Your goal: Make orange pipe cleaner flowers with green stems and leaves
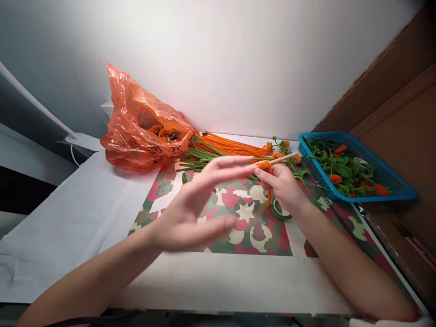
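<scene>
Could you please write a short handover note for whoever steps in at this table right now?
Right hand: pinches a wooden stick with an orange pipe cleaner coiled on it.
Left hand: open, fingertips reaching that coil.
Spare orange and green pipe cleaners lie behind, beside the orange bag. Finished pieces fill the blue basket.
Done: coil started. Left: the tail hanging below.

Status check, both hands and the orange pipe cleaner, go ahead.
Right hand grips wooden stick with orange pipe cleaner wound on. Left hand open, fingertips near it. Nothing between them.
</scene>
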The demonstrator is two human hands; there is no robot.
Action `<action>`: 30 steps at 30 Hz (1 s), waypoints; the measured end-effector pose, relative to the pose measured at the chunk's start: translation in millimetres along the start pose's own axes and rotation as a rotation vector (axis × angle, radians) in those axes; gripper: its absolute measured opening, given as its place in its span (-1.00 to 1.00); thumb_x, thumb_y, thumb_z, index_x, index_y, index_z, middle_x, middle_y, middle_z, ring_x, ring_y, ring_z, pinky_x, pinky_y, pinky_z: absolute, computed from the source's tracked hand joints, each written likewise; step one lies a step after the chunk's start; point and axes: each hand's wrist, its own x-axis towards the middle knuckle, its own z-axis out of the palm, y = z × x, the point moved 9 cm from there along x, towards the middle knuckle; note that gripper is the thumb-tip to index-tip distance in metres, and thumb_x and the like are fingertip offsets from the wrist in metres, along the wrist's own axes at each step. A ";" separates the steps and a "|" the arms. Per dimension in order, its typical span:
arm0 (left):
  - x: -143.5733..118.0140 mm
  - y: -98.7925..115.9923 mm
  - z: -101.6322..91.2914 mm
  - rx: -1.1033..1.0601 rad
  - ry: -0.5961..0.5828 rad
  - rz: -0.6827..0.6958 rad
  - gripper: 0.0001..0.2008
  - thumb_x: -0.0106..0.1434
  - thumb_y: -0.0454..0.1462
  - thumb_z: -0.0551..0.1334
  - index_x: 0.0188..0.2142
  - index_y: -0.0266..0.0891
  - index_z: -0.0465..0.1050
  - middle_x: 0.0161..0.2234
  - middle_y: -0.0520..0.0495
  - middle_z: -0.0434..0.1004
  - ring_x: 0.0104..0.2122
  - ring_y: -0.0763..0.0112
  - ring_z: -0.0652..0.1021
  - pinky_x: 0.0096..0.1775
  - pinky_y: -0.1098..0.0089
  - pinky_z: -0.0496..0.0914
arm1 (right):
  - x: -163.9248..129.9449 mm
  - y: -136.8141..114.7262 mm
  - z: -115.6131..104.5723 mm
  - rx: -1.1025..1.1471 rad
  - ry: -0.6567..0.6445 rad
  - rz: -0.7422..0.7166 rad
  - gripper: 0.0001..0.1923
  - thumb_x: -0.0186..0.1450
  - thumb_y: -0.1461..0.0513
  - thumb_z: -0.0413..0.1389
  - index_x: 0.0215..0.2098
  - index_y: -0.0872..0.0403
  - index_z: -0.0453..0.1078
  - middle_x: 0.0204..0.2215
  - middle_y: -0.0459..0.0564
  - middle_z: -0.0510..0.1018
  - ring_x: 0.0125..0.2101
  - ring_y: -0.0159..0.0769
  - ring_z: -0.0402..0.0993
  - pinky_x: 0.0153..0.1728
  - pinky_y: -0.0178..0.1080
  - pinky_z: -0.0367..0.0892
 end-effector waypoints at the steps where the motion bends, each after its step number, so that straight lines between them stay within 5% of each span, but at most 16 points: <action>1: 66.2 13.9 -20.9 0.041 -0.022 -0.006 -0.53 0.20 -0.17 0.30 0.11 -0.04 0.36 0.08 -0.12 0.44 0.11 0.11 0.42 0.07 0.16 0.40 | -0.3 0.5 -0.3 0.012 0.010 -0.002 -0.70 0.13 0.04 0.27 -0.41 0.11 0.42 -0.67 -0.22 0.20 -0.65 -0.52 -0.07 -0.64 -0.33 -0.11; 3: 145.2 24.2 -46.9 0.140 0.023 -0.062 -0.55 0.19 -0.17 0.31 0.08 -0.11 0.37 0.07 -0.15 0.42 0.09 0.13 0.43 0.02 0.20 0.42 | -0.5 2.6 1.6 0.021 0.005 0.000 -0.69 0.12 0.04 0.27 -0.37 0.13 0.46 -0.66 -0.21 0.26 -0.65 -0.53 -0.06 -0.64 -0.33 -0.12; 5: 162.7 14.5 -44.2 0.180 0.011 -0.165 -0.60 0.17 -0.14 0.31 0.00 -0.16 0.40 -0.03 -0.14 0.50 -0.03 0.17 0.51 -0.19 0.30 0.50 | -0.4 2.8 6.5 0.032 -0.026 -0.013 -0.68 0.12 0.04 0.26 -0.35 0.14 0.48 -0.61 -0.18 0.33 -0.64 -0.53 -0.04 -0.64 -0.34 -0.11; 7: 150.5 4.3 -37.0 0.211 0.047 -0.195 -0.63 0.17 -0.13 0.32 -0.06 -0.19 0.43 -0.13 -0.11 0.56 -0.13 0.22 0.55 -0.29 0.36 0.49 | -0.8 1.0 12.4 0.039 -0.063 -0.032 -0.68 0.11 0.04 0.26 -0.35 0.14 0.49 -0.57 -0.15 0.38 -0.63 -0.53 0.01 -0.62 -0.35 -0.06; 12: 132.0 13.3 -38.5 0.295 0.187 -0.007 -0.85 0.21 -0.20 0.30 -0.26 -0.20 0.51 -0.33 -0.03 0.61 -0.33 0.35 0.57 -0.23 0.35 0.46 | -2.8 0.9 19.7 0.067 -0.087 -0.023 -0.69 0.09 0.05 0.27 -0.37 0.14 0.48 -0.61 -0.19 0.30 -0.61 -0.51 0.06 -0.60 -0.35 0.01; 16: 137.8 6.5 -42.0 0.181 0.190 -0.086 -0.85 0.21 -0.19 0.31 -0.31 -0.21 0.56 -0.39 -0.04 0.63 -0.39 0.35 0.58 -0.30 0.36 0.47 | -3.7 3.2 19.5 0.065 -0.076 -0.052 -0.76 0.11 0.09 0.27 -0.42 0.11 0.48 -0.62 -0.20 0.29 -0.60 -0.51 0.09 -0.58 -0.37 0.07; 26: 131.3 -15.3 -10.6 -0.214 -0.063 -0.302 -0.80 0.26 -0.14 0.25 -0.25 -0.24 0.49 -0.32 -0.09 0.60 -0.34 0.32 0.58 -0.29 0.35 0.47 | -11.0 10.3 32.1 -0.024 -0.128 -0.045 -0.81 0.09 0.16 0.29 -0.38 0.10 0.51 -0.53 -0.10 0.49 -0.52 -0.39 0.34 -0.51 -0.32 0.23; 30: 131.9 -15.4 -6.5 -0.083 -0.147 -0.291 -0.83 0.36 -0.15 0.11 -0.24 -0.21 0.34 -0.37 -0.01 0.47 -0.39 0.42 0.49 -0.36 0.40 0.38 | -9.0 11.4 30.7 -0.102 -0.145 -0.021 -0.82 0.14 0.14 0.25 -0.41 0.11 0.47 -0.56 -0.16 0.38 -0.53 -0.44 0.24 -0.50 -0.34 0.18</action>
